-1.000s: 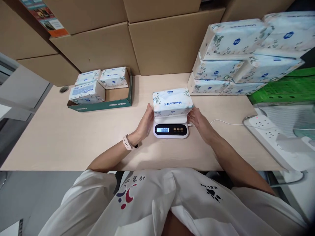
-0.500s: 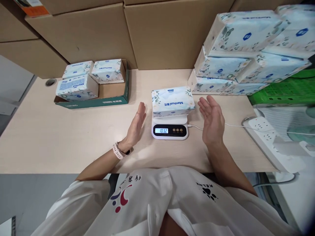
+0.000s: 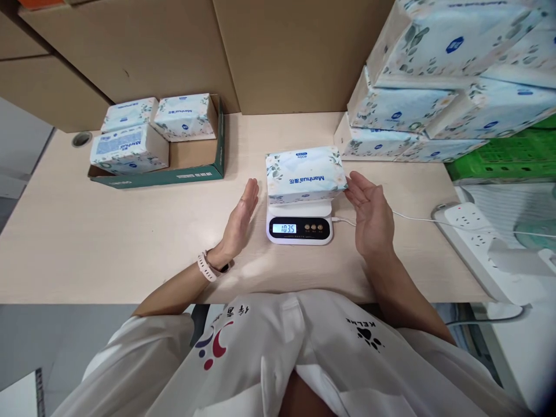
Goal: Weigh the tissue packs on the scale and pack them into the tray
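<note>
I can't read the tiny lettering [image 3: 313, 233] under the buttons [image 3: 313, 227] of the scale [image 3: 299, 240], and the pack [image 3: 306, 174] hides most of the weighing plate [image 3: 299, 210]. My feed cuts off the stacked packs [image 3: 460, 46] at top and right. Whether the right hand [image 3: 372, 217] touches the pack, I can't tell.

At centre, the scale [image 3: 299, 238] shows 103.5 and its tissue pack [image 3: 304, 171] "Manhua", "400"; upper left, boxed packs [image 3: 185, 119] read "Manhua"; below, the shirt [image 3: 324, 341] "KELME".

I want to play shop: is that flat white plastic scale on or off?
On: the flat white plastic scale has a lit, pale-blue rectangular display reading 103.5.
</note>
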The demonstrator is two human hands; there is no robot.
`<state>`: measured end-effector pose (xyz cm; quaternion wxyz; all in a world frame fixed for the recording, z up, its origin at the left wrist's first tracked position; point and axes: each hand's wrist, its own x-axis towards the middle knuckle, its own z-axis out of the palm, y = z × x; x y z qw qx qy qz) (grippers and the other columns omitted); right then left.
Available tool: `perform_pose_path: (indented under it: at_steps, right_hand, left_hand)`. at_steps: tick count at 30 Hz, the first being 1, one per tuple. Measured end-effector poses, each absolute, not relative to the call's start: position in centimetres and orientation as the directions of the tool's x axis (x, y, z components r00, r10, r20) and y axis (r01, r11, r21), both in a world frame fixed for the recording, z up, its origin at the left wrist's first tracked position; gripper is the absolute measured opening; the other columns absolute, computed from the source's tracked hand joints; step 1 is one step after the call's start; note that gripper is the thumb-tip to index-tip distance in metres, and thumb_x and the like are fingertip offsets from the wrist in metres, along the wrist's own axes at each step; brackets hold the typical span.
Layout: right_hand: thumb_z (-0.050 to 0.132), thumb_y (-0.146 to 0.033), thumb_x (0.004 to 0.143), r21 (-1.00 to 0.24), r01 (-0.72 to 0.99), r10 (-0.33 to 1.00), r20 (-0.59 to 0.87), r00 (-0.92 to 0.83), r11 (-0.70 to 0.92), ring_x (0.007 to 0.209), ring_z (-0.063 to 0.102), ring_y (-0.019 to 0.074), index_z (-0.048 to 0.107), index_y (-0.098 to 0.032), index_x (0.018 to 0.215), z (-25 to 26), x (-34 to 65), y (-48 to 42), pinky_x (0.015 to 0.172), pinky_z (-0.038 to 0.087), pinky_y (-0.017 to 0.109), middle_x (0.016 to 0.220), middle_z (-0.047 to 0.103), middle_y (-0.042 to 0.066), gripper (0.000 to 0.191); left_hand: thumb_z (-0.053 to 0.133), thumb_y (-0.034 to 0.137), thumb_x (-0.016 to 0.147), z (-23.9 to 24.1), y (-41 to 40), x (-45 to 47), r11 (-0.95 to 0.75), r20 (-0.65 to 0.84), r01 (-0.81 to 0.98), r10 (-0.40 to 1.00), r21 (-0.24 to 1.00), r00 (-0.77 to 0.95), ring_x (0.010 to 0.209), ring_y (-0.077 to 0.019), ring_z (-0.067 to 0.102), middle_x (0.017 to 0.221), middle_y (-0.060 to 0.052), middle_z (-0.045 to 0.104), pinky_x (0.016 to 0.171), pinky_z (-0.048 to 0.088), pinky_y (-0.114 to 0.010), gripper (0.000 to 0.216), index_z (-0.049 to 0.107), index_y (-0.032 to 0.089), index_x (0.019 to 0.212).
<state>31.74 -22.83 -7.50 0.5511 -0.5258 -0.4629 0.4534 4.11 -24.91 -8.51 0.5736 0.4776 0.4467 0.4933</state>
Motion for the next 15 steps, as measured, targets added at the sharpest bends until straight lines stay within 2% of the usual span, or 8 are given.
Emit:
perform_pose_path:
  at_steps: [7,15]
  right_hand:
    - [0.033,-0.086,0.103,-1.000,0.027,0.988,0.008,0.152,0.003,0.161,0.053,0.0333,0.070,-0.033,0.147,-8.7,32.4,-22.2,0.136,0.042,0.060,0.161,0.067,0.006,0.078]
    - [0.035,-0.084,0.103,-0.999,-0.019,0.989,-0.030,0.145,-0.028,0.161,0.053,0.0329,0.069,-0.031,0.147,-8.7,32.3,-22.2,0.137,0.042,0.060,0.163,0.065,0.006,0.077]
  left_hand:
    - [0.051,0.087,0.098,-8.8,-24.7,4.0,0.104,-0.083,-0.205,0.991,0.973,0.108,0.177,-0.0321,0.011,0.189,-0.007,0.019,0.146,0.015,-0.050,0.099,0.032,0.031,0.177]
    - [0.049,0.087,0.098,-8.8,-24.7,4.0,0.113,-0.093,-0.207,0.990,0.972,0.104,0.178,-0.0299,0.012,0.189,-0.006,0.020,0.146,0.016,-0.050,0.098,0.031,0.033,0.177]
